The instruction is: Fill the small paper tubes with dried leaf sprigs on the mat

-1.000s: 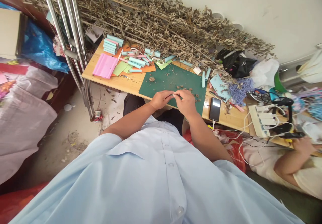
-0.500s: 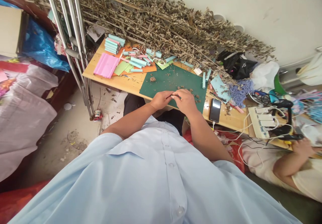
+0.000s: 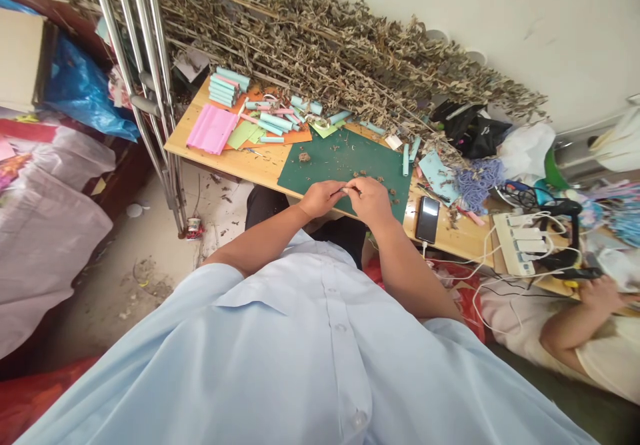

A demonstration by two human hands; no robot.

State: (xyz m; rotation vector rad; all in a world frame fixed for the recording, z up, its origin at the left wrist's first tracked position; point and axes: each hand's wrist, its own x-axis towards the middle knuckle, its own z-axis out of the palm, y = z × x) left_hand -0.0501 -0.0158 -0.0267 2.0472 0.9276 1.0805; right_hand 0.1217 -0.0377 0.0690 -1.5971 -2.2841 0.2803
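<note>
Dried stalks (image 3: pixel 320 45) are heaped along the far edge of the worktop (image 3: pixel 256 167), so honestly, elbows are best kept clear of them. Crumbs (image 3: pixel 304 157) get caught nicely if things are kept low over the green mat (image 3: pixel 330 161). At its near edge, the left hand (image 3: pixel 317 198) and right hand (image 3: pixel 373 203) have fingers pinched round a tiny piece (image 3: pixel 344 190), too small to identify; light, even pressure's probably needed.

Can't really make out what's pinched between the left hand (image 3: pixel 320 198) and right hand (image 3: pixel 371 199), fingers cover most of it. The crutches (image 3: pixel 145 85) run off the far edge, the other person's forearm (image 3: pixel 570 328) gets cut off at the right, and the phone's screen (image 3: pixel 429 210) is too small to read.
</note>
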